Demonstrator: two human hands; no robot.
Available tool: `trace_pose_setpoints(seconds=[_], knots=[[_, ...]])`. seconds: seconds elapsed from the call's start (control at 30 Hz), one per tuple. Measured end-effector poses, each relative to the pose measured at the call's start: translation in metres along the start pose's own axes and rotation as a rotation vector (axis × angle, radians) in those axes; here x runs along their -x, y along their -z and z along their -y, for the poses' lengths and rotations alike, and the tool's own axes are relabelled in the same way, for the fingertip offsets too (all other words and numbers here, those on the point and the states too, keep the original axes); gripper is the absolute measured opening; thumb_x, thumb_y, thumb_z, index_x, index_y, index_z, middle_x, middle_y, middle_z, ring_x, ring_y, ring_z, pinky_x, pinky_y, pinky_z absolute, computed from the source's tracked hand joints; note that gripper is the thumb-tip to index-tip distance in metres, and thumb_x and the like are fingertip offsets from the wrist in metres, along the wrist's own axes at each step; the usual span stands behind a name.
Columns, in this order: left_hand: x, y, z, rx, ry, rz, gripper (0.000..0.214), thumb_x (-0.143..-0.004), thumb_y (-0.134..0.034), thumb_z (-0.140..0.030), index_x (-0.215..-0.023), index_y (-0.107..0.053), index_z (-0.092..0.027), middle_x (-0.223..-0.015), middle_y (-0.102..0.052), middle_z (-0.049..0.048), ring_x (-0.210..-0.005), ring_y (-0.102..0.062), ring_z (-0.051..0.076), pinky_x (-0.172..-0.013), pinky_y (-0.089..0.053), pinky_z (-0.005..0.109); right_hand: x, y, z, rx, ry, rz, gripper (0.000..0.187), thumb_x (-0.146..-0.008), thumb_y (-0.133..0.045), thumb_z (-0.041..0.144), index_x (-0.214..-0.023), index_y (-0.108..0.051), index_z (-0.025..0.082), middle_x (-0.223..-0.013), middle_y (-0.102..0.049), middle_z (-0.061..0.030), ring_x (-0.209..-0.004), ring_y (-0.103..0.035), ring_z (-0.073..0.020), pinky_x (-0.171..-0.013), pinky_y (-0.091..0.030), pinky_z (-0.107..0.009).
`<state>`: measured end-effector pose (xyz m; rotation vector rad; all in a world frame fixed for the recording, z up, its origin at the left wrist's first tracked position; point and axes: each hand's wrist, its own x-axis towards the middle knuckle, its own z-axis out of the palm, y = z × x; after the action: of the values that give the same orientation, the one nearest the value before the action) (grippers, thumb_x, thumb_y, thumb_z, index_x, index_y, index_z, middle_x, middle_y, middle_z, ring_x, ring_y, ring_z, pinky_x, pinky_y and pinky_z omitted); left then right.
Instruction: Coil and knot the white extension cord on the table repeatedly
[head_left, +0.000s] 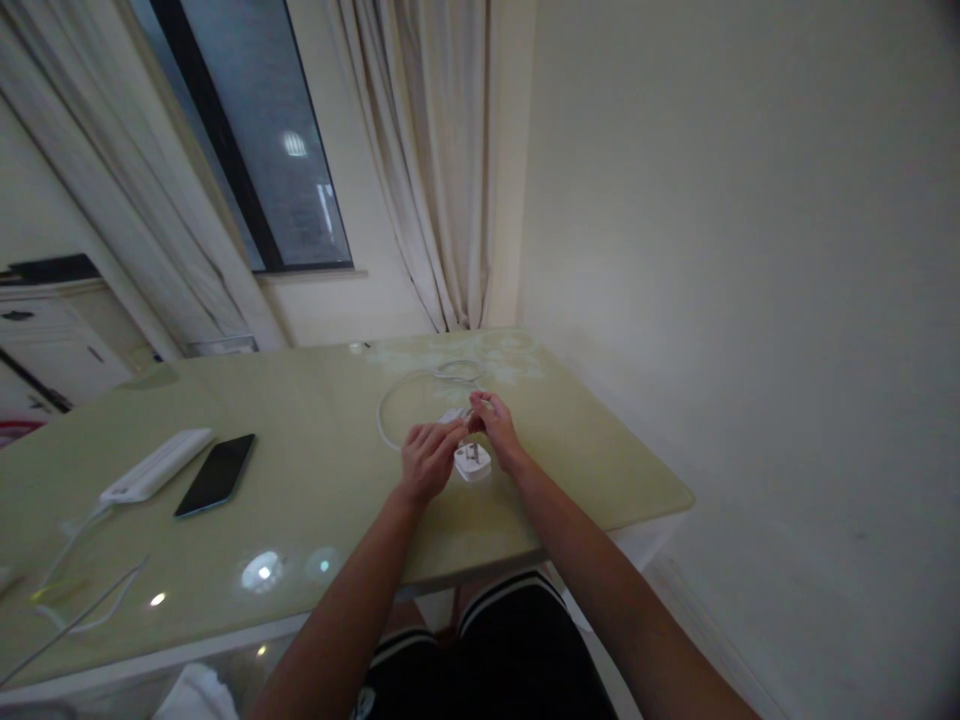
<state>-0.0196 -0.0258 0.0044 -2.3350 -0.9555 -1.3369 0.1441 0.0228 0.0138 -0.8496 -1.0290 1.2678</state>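
My left hand [431,460] is closed, its fingers bent toward the right and meeting the fingertips of my right hand. What it grips is hidden behind the fingers. With thumb and fingers pinched, my right hand [496,428] holds part of a white cable [381,408]. The cable loops out to the left and forms a small coil beyond the hands. Just below the fingertips a white plug charger [472,462] lies on the table, its prongs upward. A small white piece [451,414] shows partly behind my left fingers.
On the left of the glossy table [315,450] lie a dark phone [217,475] and a white power strip [159,465] with its cord. A thin grey-white cable [90,610] lies near the front left edge. The wall [712,300] borders the table's right side.
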Motion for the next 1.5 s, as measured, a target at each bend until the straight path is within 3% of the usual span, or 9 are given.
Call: trace_pose_setpoints(seconds=[0.2, 0.33, 0.53, 0.7, 0.87, 0.97, 1.2, 1.37, 1.5], knots=[[-0.003, -0.007, -0.013, -0.135, -0.371, 0.102, 0.024, -0.100, -0.055, -0.021, -0.117, -0.070, -0.027, -0.116, -0.076, 0.0044, -0.100, -0.069, 0.016, -0.088, -0.047, 0.030, -0.002, 0.008, -0.001, -0.025, -0.140, 0.123, 0.068, -0.060, -0.089, 0.039, -0.118, -0.061, 0.017, -0.066, -0.070, 0.0007, -0.057, -0.063, -0.0143, -0.052, -0.046, -0.022], [-0.006, -0.008, -0.017, -0.186, -0.421, 0.086, 0.022, -0.099, -0.057, -0.022, -0.116, -0.070, -0.025, -0.118, -0.076, 0.0048, -0.098, -0.068, 0.015, -0.085, -0.047, 0.030, -0.003, 0.011, 0.002, -0.152, -0.158, 0.110, 0.077, -0.058, -0.091, 0.029, -0.127, -0.059, 0.020, -0.072, -0.072, -0.0007, -0.067, -0.068, -0.0174, -0.054, -0.049, -0.022], [-0.009, -0.003, -0.019, -0.189, -0.289, 0.039, 0.021, -0.098, -0.059, -0.021, -0.114, -0.071, -0.027, -0.118, -0.076, 0.0039, -0.097, -0.068, 0.016, -0.089, -0.044, 0.033, -0.007, 0.012, 0.009, -0.360, -0.129, 0.036, 0.053, -0.053, -0.093, 0.019, -0.098, -0.066, 0.021, -0.072, -0.072, 0.0009, -0.065, -0.067, -0.0147, -0.057, -0.052, -0.022], [-0.010, -0.002, -0.017, -0.076, -0.037, -0.101, 0.018, -0.099, -0.055, -0.020, -0.108, -0.070, -0.024, -0.114, -0.077, 0.0053, -0.109, -0.066, 0.020, -0.103, -0.039, 0.040, -0.004, 0.011, 0.011, -0.425, -0.164, 0.064, 0.034, -0.057, -0.089, 0.017, -0.082, -0.066, 0.017, -0.074, -0.073, -0.0011, -0.067, -0.067, -0.0114, -0.062, -0.054, -0.020], [-0.009, -0.007, -0.011, 0.095, 0.170, -0.208, 0.022, -0.098, -0.046, -0.019, -0.096, -0.067, -0.022, -0.115, -0.071, 0.0085, -0.126, -0.058, 0.023, -0.120, -0.028, 0.053, -0.002, 0.010, 0.009, -0.260, -0.280, 0.045, 0.019, -0.065, -0.080, 0.016, -0.079, -0.068, 0.015, -0.070, -0.072, -0.0009, -0.055, -0.061, -0.0079, -0.053, -0.047, -0.018], [-0.008, -0.011, -0.006, 0.171, 0.251, -0.257, 0.025, -0.100, -0.041, -0.022, -0.092, -0.065, -0.021, -0.106, -0.068, 0.0084, -0.121, -0.060, 0.022, -0.122, -0.025, 0.057, -0.003, 0.010, 0.007, -0.055, -0.375, 0.040, 0.014, -0.070, -0.075, 0.021, -0.079, -0.067, 0.014, -0.061, -0.069, -0.0016, -0.047, -0.056, -0.0081, -0.045, -0.039, -0.017], [-0.012, -0.017, -0.003, 0.342, 0.404, -0.287, 0.031, -0.105, -0.040, -0.036, -0.088, -0.062, -0.020, -0.095, -0.067, 0.0076, -0.099, -0.063, 0.022, -0.101, -0.047, 0.049, -0.007, 0.015, 0.005, 0.119, -0.329, 0.021, 0.024, -0.073, -0.071, 0.027, -0.062, -0.051, 0.020, -0.035, -0.033, 0.0120, -0.032, -0.018, -0.0044, -0.036, -0.010, -0.022], [-0.019, -0.012, -0.014, 0.319, 0.407, -0.309, 0.031, -0.104, -0.044, -0.036, -0.087, -0.065, -0.021, -0.101, -0.070, 0.0062, -0.104, -0.063, 0.021, -0.115, -0.032, 0.054, -0.015, 0.026, 0.011, 0.096, -0.321, -0.005, 0.031, -0.073, -0.071, 0.032, -0.062, -0.044, 0.023, -0.037, -0.029, 0.0134, -0.034, -0.017, -0.0045, -0.037, -0.012, -0.021], [-0.014, 0.008, -0.025, 0.420, 0.562, -0.404, 0.033, -0.104, -0.044, -0.044, -0.086, -0.061, -0.021, -0.102, -0.070, 0.0078, -0.109, -0.063, 0.022, -0.109, -0.041, 0.048, -0.025, 0.042, 0.019, 0.123, -0.254, -0.093, 0.031, -0.069, -0.076, 0.031, -0.063, -0.047, 0.022, -0.036, -0.029, 0.0131, -0.034, -0.020, -0.0050, -0.036, -0.013, -0.022]])
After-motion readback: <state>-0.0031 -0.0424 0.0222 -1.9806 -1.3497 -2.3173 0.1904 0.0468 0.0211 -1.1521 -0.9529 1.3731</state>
